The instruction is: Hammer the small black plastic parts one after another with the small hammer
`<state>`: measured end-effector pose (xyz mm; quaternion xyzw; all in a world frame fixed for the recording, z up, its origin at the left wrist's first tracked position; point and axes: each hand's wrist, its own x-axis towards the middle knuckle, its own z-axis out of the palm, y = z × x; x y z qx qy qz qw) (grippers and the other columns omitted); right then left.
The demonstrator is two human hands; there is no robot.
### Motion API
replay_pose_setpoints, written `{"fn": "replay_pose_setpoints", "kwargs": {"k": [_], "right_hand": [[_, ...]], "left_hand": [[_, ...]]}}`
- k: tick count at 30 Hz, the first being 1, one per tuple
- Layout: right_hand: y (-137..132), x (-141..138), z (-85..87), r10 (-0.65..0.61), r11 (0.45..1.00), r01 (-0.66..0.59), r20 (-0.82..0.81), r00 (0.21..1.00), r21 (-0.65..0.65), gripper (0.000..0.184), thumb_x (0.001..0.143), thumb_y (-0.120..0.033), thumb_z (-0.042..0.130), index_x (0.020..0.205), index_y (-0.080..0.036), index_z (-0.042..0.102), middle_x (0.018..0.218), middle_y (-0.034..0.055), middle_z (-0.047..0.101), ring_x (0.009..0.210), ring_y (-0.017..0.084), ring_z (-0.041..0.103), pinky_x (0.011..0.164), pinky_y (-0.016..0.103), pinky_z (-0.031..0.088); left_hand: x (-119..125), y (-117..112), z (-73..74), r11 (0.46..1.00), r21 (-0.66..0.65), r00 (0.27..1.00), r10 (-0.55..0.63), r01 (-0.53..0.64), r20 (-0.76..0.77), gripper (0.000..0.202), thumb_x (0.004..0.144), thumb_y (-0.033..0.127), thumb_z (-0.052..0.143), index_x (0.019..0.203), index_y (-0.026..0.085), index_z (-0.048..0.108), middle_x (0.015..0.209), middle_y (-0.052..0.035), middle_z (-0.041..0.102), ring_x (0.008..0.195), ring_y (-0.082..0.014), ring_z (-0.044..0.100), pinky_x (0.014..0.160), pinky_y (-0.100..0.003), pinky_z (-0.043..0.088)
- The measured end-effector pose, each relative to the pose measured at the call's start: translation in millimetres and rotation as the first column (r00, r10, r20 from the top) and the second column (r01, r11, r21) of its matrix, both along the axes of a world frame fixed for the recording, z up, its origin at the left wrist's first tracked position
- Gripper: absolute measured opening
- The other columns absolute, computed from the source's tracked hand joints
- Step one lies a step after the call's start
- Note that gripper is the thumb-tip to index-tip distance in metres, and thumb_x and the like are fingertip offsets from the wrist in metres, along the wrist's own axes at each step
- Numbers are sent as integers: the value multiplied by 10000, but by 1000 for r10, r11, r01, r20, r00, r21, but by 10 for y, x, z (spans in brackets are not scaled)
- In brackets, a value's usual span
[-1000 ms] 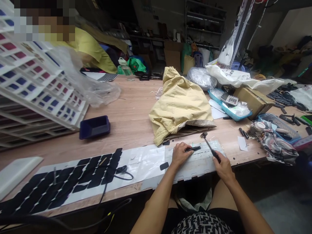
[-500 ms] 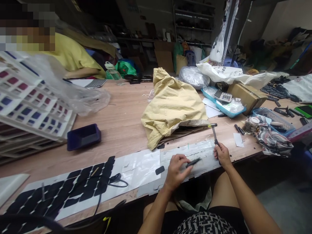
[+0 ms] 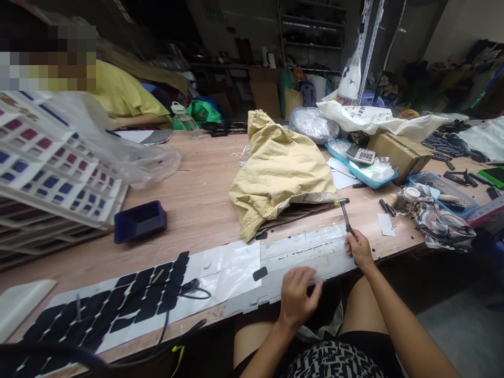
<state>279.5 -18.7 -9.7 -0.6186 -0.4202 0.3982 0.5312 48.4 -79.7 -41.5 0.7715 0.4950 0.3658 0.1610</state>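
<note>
My right hand (image 3: 359,249) is closed round the dark handle of a small hammer (image 3: 345,214). The hammer stands up from the fist, with its metal head and yellowish tip close to the opening of a beige cloth bag (image 3: 283,168). Over the table's front edge is my left hand (image 3: 298,295), its fingers bent and the thumb apart from them. No object shows in it, though its palm side is hidden. Beyond it lies a pale, scuffed work strip (image 3: 326,257). A black rounded patch (image 3: 260,273) lies left of the hand.
A white sheet with black patches (image 3: 145,291) and a looped black cable (image 3: 197,291) lies at left. Nearby are a purple tray (image 3: 140,222) and white crates (image 3: 59,163). At right are blue baskets (image 3: 372,177), a cardboard box (image 3: 397,152) and black pieces (image 3: 387,207). A person in yellow (image 3: 126,92) sits opposite.
My left hand has moved down and right toward the table's front edge. The small black piece it held is out of sight. My right hand keeps the hammer almost where it was.
</note>
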Motion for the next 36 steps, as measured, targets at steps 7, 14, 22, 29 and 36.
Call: {"fn": "replay_pose_setpoints", "kwargs": {"k": [7, 14, 22, 29, 36], "right_hand": [[10, 20, -29, 2, 1000, -2, 2, 1000, 4, 282, 848, -453, 576, 778, -180, 562, 602, -38, 543, 423, 83, 479, 371, 178, 383], [-1, 22, -52, 0, 1000, 0, 0, 1000, 6, 279, 863, -448, 560, 813, -174, 572, 610, -39, 546, 425, 81, 484, 375, 174, 394], [4, 9, -44, -19, 1000, 19, -13, 1000, -1, 285, 843, -459, 570, 815, -176, 575, 618, -34, 550, 418, 80, 484, 360, 172, 392], [4, 12, -35, -11, 1000, 11, -1, 1000, -9, 293, 837, -469, 571, 780, -182, 566, 595, -32, 546, 421, 86, 481, 363, 174, 395], [-4, -3, 38, -15, 1000, 15, 63, 998, -2, 307, 843, -478, 550, 791, -178, 591, 587, -25, 555, 413, 100, 479, 371, 199, 395]], "left_hand": [[129, 1711, 408, 830, -375, 879, 470, -413, 73, 337, 837, 410, 548, 995, 163, 714, 973, -116, 700, 888, -240, 643, 842, -354, 495], [263, 2323, 479, 642, -537, 791, 607, -547, -80, 251, 714, 410, 659, 778, 176, 725, 932, -190, 725, 913, -376, 662, 737, -456, 483], [22, 1950, 533, 727, -563, 903, 419, -394, -92, 206, 668, 408, 707, 763, 225, 720, 767, -48, 722, 764, -256, 653, 653, -329, 443], [-434, 1253, 181, 920, -391, 993, -36, -9, -108, 134, 717, 327, 712, 818, 240, 725, 842, -20, 704, 899, -233, 595, 775, -322, 434], [-229, 1152, 76, 953, -298, 996, 27, -52, -87, 207, 755, 382, 727, 928, 268, 733, 934, -27, 685, 968, -259, 542, 870, -390, 409]]}}
